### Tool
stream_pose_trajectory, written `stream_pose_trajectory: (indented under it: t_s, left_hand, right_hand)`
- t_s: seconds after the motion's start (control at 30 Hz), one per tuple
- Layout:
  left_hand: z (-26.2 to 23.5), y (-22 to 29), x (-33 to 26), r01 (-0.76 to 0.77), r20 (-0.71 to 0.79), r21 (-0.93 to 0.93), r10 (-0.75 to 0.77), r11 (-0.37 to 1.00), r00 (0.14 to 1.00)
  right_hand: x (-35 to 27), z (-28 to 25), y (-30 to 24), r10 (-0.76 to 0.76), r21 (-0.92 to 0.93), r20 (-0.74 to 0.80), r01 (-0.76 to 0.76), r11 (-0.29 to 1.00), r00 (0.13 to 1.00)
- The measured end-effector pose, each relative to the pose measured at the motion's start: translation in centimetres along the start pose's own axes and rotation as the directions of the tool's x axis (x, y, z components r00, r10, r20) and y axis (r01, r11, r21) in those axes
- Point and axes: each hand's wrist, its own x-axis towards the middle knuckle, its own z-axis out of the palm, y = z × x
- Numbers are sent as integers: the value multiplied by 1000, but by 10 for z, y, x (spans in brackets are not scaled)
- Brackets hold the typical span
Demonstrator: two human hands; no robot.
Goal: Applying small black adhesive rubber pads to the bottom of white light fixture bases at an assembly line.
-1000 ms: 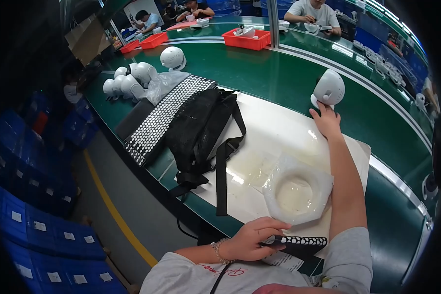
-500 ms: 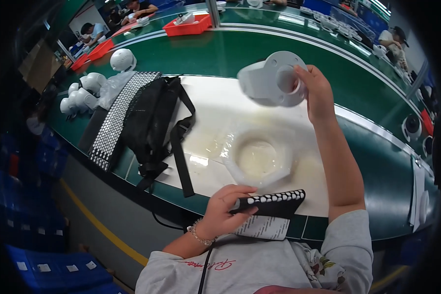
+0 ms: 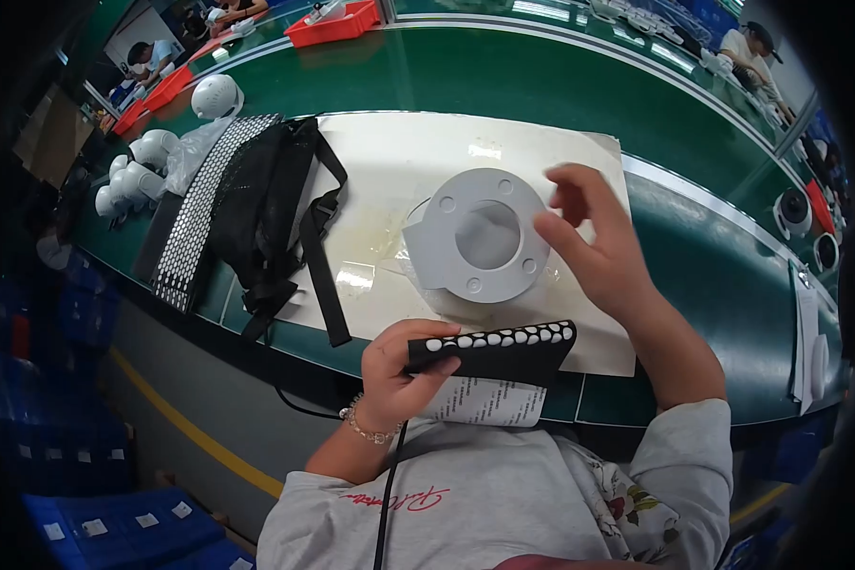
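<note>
A white camera-like housing (image 3: pixel 439 255) with a round flange and a wide central hole sits in the middle of the white board, flange side up, covering most of the translucent ring-shaped stand beneath it. My right hand (image 3: pixel 598 247) hovers just right of the flange, thumb and fingers apart and nothing in them. Close to my body, my left hand (image 3: pixel 394 370) grips a bent black sheet (image 3: pixel 503 356) bearing a row of white oval pads. Below that sheet hangs a white printed paper (image 3: pixel 489 401); whether the two are joined I cannot tell.
Left on the green bench lie a black strapped bag (image 3: pixel 266 209) and a long black sheet of white dots (image 3: pixel 199 218). Several white camera domes (image 3: pixel 138 180) stand beyond them. A red tray (image 3: pixel 334 24) is at the back; other people work farther off.
The white housing came down from my raised right hand onto the ring stand, and that hand let go of it. My left hand still holds the black sheet.
</note>
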Motion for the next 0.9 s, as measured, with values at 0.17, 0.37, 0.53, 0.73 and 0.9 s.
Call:
stream_pose_trajectory:
  t_s: [0.17,0.37,0.53,0.73,0.9]
  left_hand:
    - [-3,7,-9,134,-147,-78,-145,988,979]
    - [-3,10,-4,153,-154,-206,-186,967,970]
    - [-5,11,-5,297,-145,-297,-351,907,925]
    - [-5,8,-5,192,-222,-256,-251,947,942]
    - [-5,9,-5,179,-214,-231,-229,956,950]
  right_hand:
    - [-42,-3,-16,-245,-182,286,304,935,926]
    - [-57,8,8,-148,4,227,151,989,963]
    - [-59,6,13,-24,134,283,-14,991,959]
    - [-52,-1,3,8,203,321,-77,976,947]
    - [-47,-3,4,-130,41,257,123,991,958]
